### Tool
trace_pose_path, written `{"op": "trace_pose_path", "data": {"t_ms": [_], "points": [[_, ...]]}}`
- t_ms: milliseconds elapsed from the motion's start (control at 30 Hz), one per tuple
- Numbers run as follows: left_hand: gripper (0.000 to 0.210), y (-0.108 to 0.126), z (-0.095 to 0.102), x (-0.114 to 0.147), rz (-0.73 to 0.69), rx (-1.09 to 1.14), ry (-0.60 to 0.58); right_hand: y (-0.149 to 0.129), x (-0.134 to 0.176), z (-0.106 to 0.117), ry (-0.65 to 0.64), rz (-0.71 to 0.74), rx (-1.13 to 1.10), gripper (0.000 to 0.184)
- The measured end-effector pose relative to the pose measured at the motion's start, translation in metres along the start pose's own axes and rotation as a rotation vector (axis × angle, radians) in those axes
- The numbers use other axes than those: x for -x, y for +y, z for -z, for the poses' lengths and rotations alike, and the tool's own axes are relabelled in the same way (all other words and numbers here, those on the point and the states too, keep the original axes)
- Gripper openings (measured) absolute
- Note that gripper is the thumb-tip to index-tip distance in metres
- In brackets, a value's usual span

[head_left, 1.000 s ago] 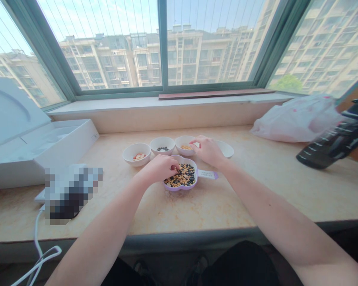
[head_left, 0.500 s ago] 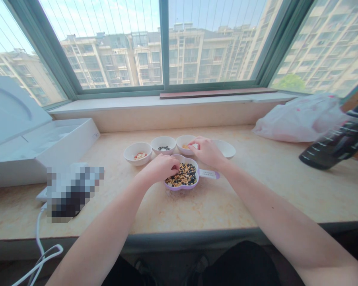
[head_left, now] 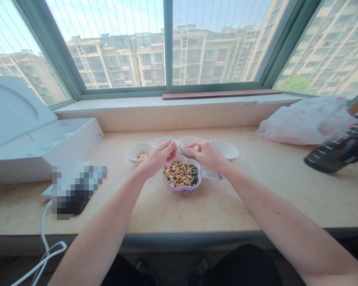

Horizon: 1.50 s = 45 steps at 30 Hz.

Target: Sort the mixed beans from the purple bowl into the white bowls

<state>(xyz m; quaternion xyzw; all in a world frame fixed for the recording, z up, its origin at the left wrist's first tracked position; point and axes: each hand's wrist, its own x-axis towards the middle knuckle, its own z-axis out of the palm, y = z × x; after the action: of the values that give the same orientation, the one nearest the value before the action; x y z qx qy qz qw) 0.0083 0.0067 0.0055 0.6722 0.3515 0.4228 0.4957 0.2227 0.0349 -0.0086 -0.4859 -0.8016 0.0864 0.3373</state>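
Note:
My left hand [head_left: 164, 154] hovers above the back left of a purple, scalloped bowl [head_left: 183, 188], fingertips pinched; anything between them is too small to make out. Mixed beans and kernels [head_left: 181, 173], black, yellow and pale, fill that bowl, and its handle with a printed label [head_left: 211, 175] points right. At the third white bowl [head_left: 185, 140], which has some yellow bits inside, my right hand [head_left: 208, 154] has its thumb and fingers pressed together. The second white bowl [head_left: 161, 140] is partly covered by my left hand. Reddish and pale pieces lie in the leftmost white bowl [head_left: 131, 153].
Another white bowl [head_left: 231, 150] stands right of my right hand. An open white box [head_left: 74, 139] and a blurred-out phone-like item [head_left: 77, 194] with a white cable [head_left: 43, 228] are on the left. On the right are a plastic bag [head_left: 304, 121] and a dark bottle [head_left: 331, 155].
My left hand has lifted out of the beans and moved back toward the white bowls. My right hand stays at the third bowl. The view has shifted slightly.

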Motion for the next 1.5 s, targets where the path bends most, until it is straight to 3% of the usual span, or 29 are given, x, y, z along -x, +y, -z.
{"op": "trace_pose_path", "data": {"t_ms": [133,233,433,533,767,933,1067,1200,1300,1367,1500], "points": [[0.038,0.008,0.001,0.002,0.071,0.329,0.004,-0.004,0.001,-0.001,-0.038,0.008,-0.060,0.019],[0.039,0.014,0.006,0.003,0.065,0.450,0.012,-0.008,0.003,-0.002,-0.057,0.016,-0.088,0.019],[0.052,0.019,0.019,0.001,-0.029,0.228,0.270,-0.013,0.006,-0.004,-0.122,0.056,-0.099,0.021],[0.057,0.017,0.023,0.000,-0.099,0.204,0.335,-0.013,0.006,-0.005,-0.141,0.057,-0.113,0.022],[0.039,0.018,0.018,0.001,-0.099,0.597,0.313,-0.012,0.007,-0.005,-0.179,0.068,-0.150,0.022],[0.034,0.016,0.013,0.000,-0.115,0.744,0.205,-0.013,0.008,-0.005,-0.176,0.060,-0.158,0.023],[0.036,0.009,0.008,-0.001,-0.121,0.479,0.204,-0.014,0.007,-0.005,-0.188,0.013,-0.293,0.026],[0.022,-0.001,0.001,-0.001,-0.161,-0.111,0.233,-0.018,0.006,-0.002,-0.265,-0.071,-0.545,0.035],[0.011,-0.007,-0.002,0.001,-0.218,-0.480,0.125,-0.022,0.007,0.000,-0.392,-0.136,-0.704,0.042],[0.008,-0.009,-0.003,0.002,-0.237,-0.585,0.073,-0.023,0.008,0.001,-0.465,-0.174,-0.746,0.041],[0.008,-0.011,-0.003,0.002,-0.269,-0.624,0.075,-0.024,0.008,0.001,-0.530,-0.217,-0.768,0.036]]}}
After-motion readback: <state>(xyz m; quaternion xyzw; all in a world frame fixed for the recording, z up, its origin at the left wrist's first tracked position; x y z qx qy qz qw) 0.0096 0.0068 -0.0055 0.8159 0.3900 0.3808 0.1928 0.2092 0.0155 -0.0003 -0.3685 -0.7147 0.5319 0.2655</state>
